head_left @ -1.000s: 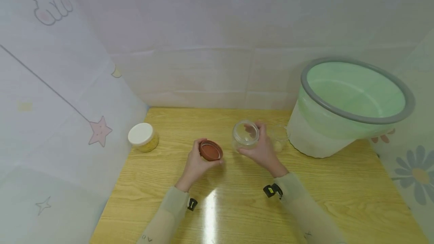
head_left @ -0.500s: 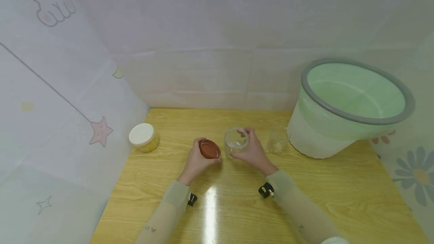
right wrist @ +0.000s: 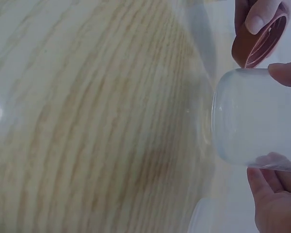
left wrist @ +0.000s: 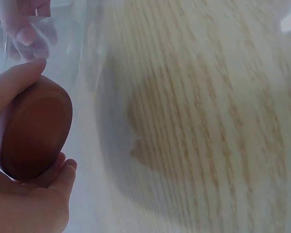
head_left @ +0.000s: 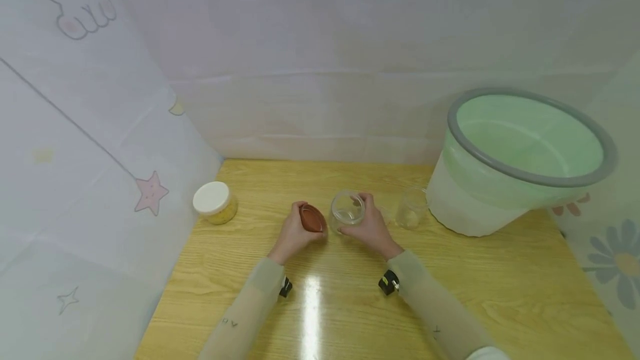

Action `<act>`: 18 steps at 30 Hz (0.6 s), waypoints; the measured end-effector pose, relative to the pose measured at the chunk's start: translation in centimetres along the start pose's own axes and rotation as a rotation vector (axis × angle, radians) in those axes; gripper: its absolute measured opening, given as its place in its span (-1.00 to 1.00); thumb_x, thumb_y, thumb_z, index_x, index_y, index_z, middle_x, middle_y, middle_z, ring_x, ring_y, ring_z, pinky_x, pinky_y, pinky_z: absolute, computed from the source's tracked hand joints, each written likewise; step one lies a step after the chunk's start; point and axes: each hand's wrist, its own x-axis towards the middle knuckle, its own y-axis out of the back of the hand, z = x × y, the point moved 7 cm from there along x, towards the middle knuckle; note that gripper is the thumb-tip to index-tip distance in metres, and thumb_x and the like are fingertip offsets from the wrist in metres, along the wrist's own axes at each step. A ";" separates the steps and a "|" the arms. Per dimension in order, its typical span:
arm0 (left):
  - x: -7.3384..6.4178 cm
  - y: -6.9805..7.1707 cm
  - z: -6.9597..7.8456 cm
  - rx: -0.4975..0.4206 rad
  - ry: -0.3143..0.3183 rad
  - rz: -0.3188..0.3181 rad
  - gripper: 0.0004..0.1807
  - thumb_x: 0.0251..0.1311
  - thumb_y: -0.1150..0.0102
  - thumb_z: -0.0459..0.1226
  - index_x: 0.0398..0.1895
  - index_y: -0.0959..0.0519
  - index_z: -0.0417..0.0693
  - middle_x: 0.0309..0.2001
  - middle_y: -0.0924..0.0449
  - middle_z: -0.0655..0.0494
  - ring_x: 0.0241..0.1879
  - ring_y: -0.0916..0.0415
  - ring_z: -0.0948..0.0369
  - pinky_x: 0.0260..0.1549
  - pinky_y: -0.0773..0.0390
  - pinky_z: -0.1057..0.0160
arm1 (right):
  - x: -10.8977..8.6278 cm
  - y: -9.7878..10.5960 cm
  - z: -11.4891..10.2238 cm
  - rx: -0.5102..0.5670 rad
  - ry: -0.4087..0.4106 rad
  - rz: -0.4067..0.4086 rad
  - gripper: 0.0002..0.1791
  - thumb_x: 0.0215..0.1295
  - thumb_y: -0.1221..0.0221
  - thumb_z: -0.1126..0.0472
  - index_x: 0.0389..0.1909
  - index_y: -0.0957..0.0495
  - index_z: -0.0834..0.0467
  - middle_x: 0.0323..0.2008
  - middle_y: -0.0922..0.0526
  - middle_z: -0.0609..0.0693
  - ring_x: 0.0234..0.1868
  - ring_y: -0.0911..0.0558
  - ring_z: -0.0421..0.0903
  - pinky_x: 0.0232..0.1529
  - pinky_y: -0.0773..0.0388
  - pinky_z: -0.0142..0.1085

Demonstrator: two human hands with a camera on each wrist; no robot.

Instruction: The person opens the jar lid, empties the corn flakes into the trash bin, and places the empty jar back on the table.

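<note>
A reddish-brown screw lid (head_left: 312, 219) is held by its edge between the thumb and fingers of my left hand (head_left: 291, 236). It tilts, its hollow threaded inside (right wrist: 271, 41) facing the jar side. My right hand (head_left: 372, 229) grips a clear, see-through jar (head_left: 345, 211) from its right side, mouth upward. Lid and jar are side by side over the middle of the table; in the right wrist view the lid's edge appears close to the jar's wall (right wrist: 252, 116). Whether the jar's base touches the table I cannot tell.
Right of the jar stands a clear glass cup (head_left: 411, 214). Behind it, a large pale green bucket (head_left: 470, 199) with a grey rim fills the table's right back. At the left edge sits a white-lidded tub (head_left: 212, 200) with yellow contents. A patterned sheet (head_left: 300, 99) backs the table (head_left: 350, 304).
My right hand has brought the jar left and slightly nearer to me, close to the lid. The lid in my left hand has tipped more toward the jar.
</note>
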 end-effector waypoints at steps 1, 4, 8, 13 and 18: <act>0.1 -0.1 -0.1 0.010 -0.005 -0.003 0.10 -0.13 -0.69 -0.26 0.44 -0.16 -0.24 0.19 -0.46 -0.24 0.12 -0.50 -0.14 0.06 -0.55 -0.10 | 0.0 -0.1 0.1 -0.002 -0.003 -0.002 0.06 -0.13 -0.63 0.21 0.35 -0.16 0.11 0.23 -0.45 0.30 0.19 -0.49 0.22 0.14 -0.48 0.08; 0.4 -0.3 -0.3 0.023 -0.007 -0.007 0.11 -0.15 -0.70 -0.28 0.44 -0.16 -0.25 0.19 -0.45 -0.26 0.13 -0.49 -0.16 0.06 -0.54 -0.12 | -0.1 -0.3 0.4 0.002 -0.008 -0.004 0.03 -0.12 -0.62 0.21 0.32 -0.17 0.11 0.24 -0.45 0.30 0.21 -0.48 0.22 0.15 -0.47 0.08; 0.6 -0.5 -0.5 0.037 -0.002 -0.008 0.12 -0.17 -0.71 -0.28 0.44 -0.16 -0.24 0.20 -0.45 -0.26 0.14 -0.48 -0.17 0.09 -0.53 -0.12 | 0.0 -0.5 0.7 0.000 -0.009 0.001 0.02 -0.11 -0.62 0.21 0.33 -0.17 0.12 0.26 -0.45 0.29 0.25 -0.46 0.22 0.18 -0.44 0.10; 0.8 -0.7 -0.7 0.061 0.003 -0.016 0.11 -0.15 -0.70 -0.29 0.44 -0.16 -0.25 0.22 -0.44 -0.26 0.16 -0.48 -0.17 0.10 -0.52 -0.12 | 0.4 -0.8 0.8 -0.014 -0.020 0.003 0.03 -0.09 -0.62 0.21 0.34 -0.16 0.13 0.28 -0.43 0.30 0.25 -0.46 0.20 0.20 -0.43 0.09; 0.9 -0.9 -0.9 0.059 0.004 -0.027 0.11 -0.15 -0.70 -0.29 0.44 -0.17 -0.26 0.21 -0.44 -0.26 0.15 -0.48 -0.16 0.09 -0.53 -0.12 | 0.5 -0.9 0.9 -0.027 -0.024 0.000 0.04 -0.06 -0.62 0.20 0.36 -0.14 0.15 0.27 -0.43 0.32 0.24 -0.47 0.20 0.20 -0.44 0.11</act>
